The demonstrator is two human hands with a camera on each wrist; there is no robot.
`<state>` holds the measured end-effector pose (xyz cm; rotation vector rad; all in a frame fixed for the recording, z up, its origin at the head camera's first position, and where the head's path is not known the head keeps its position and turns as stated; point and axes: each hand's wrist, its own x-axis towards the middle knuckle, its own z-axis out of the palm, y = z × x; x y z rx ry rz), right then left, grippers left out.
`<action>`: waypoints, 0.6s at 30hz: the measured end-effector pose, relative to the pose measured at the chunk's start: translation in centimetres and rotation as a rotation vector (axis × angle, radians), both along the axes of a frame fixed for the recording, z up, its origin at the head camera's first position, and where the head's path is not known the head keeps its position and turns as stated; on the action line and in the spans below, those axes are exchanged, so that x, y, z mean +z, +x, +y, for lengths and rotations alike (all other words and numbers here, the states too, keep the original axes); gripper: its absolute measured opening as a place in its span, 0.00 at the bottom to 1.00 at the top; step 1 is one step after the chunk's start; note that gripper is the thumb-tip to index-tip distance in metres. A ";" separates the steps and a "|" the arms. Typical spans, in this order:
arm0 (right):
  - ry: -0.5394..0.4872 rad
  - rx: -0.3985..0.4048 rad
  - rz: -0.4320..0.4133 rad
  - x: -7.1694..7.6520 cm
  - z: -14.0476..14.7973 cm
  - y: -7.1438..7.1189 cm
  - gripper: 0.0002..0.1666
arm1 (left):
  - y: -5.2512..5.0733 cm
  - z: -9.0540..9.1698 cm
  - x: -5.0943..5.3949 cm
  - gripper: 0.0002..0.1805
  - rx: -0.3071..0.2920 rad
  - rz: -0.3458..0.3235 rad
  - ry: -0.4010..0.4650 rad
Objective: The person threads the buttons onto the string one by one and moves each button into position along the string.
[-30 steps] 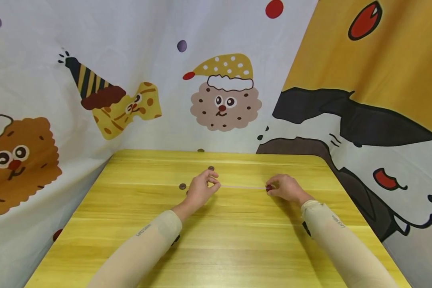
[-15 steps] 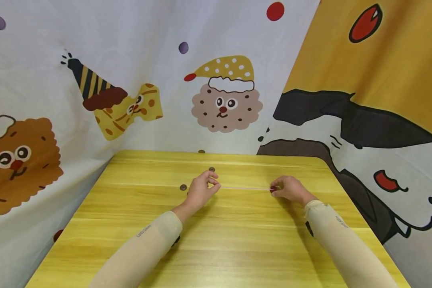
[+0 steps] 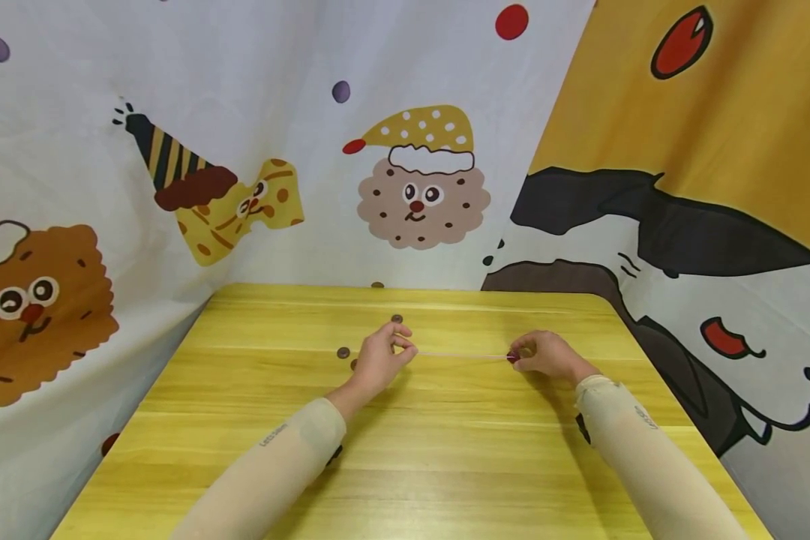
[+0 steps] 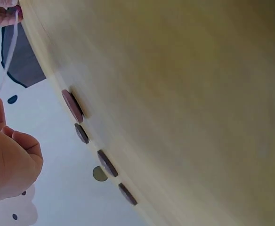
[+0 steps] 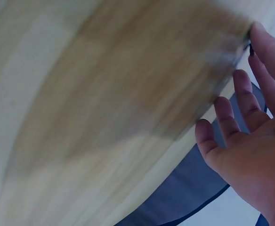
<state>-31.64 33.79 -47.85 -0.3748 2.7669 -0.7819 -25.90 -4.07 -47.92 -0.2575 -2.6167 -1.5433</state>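
Above the table, my left hand [image 3: 381,356] pinches one end of a thin whitish string [image 3: 464,355] between thumb and forefinger. The string runs nearly straight and level across to my right hand [image 3: 547,354], whose thumb and fingertips grip a small dark red round piece [image 3: 513,357]. How the string is joined to that piece is too small to tell. Close by the left hand, several flat dark brown discs lie on the table, among them one disc [image 3: 343,352] to its left and another disc [image 3: 397,319] behind it. In the left wrist view, the discs [image 4: 73,106] appear edge-on.
The yellow wood-grain table [image 3: 418,457] reaches back to a hanging cloth [image 3: 297,247] printed with cartoon figures. Cloth also hangs along the left and right sides of the table. Light sleeves [image 3: 263,472] cover both forearms.
My right hand, with the red piece, has shifted slightly to the right over the last second, and the string still spans both hands. The left hand has barely moved.
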 end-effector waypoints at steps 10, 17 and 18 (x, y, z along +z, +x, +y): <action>-0.263 0.064 0.044 2.4 -7.9 0.1 0.32 | -0.2 0.4 -0.1 0.13 0.047 -0.045 0.159; -0.417 0.210 -0.065 2.1 -14.8 1.0 0.32 | -0.1 1.0 0.2 0.14 0.060 -0.053 0.208; -0.428 0.210 -0.080 1.9 -15.2 1.1 0.31 | -0.1 1.1 0.3 0.14 0.061 -0.051 0.213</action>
